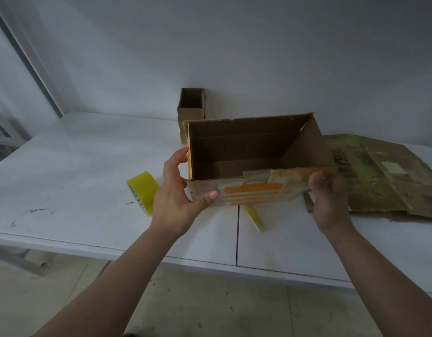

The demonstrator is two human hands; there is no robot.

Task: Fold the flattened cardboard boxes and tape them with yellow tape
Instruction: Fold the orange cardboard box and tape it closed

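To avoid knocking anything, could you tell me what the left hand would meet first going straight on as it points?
The left hand grips the open cardboard box at its near left corner, so that box comes first. Beyond it, probably the small upright box by the wall, though depth is unclear.

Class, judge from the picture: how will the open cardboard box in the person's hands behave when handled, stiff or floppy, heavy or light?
Probably light: the left hand and right hand hold the box up by its near wall alone. Likely somewhat floppy: that wall looks torn, creased and patched with old tape.
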